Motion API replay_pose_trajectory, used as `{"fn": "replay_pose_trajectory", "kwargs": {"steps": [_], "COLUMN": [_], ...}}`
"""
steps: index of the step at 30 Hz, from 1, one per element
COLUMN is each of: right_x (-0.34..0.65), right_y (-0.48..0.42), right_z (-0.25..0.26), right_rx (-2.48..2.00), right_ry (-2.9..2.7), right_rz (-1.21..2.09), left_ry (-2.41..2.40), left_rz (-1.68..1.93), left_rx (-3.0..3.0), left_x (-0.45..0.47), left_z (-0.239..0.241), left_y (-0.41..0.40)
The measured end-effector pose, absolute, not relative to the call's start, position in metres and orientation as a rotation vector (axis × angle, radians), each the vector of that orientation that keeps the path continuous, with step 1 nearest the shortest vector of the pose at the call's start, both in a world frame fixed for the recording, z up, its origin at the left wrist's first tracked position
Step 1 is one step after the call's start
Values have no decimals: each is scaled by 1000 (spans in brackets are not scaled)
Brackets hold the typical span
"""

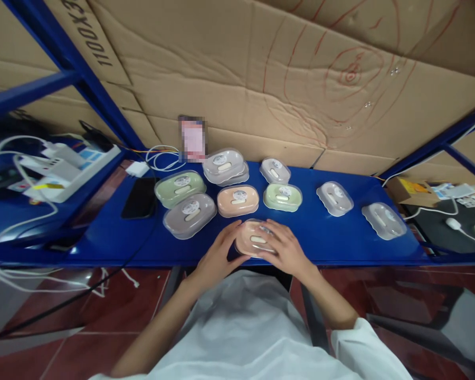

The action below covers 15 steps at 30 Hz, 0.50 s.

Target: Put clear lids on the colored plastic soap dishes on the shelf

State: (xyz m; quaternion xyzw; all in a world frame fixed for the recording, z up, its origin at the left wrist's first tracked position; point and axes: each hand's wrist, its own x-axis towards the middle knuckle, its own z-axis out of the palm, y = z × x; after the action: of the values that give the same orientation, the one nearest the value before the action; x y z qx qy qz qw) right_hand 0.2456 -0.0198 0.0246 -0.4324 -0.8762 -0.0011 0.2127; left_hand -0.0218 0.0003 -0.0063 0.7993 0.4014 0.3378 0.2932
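Close to the front edge of the blue table lies a peach soap box with a clear lid and a pale oval piece on top. My left hand curves around its left side, thumb at the near edge. From the right, my right hand grips the same box, its fingers over the lid's right part. Just behind is another peach box, with a green box to its right. A grey box and a green box sit to the left.
Farther back are stacked grey boxes and a single grey box. Two more grey boxes stand rightward. A black phone, white charger and power strip lie left. Cardboard walls the back.
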Motion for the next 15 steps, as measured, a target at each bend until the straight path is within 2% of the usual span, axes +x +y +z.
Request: {"fn": "replay_pose_trajectory", "kwargs": {"steps": [8,15], "right_x": [238,233], "right_y": [-8,-6], "right_z": [26,20], "right_rx": [-1075,-1016], "right_ry": [-2544,-2568], "right_rz": [-195,-173], "left_ry": [1045,1026], "left_rz": [931,970], "left_rx": [2150,2141], "left_x": [-26,-27], "left_z": [-10,-13], "left_y": [6,8]}}
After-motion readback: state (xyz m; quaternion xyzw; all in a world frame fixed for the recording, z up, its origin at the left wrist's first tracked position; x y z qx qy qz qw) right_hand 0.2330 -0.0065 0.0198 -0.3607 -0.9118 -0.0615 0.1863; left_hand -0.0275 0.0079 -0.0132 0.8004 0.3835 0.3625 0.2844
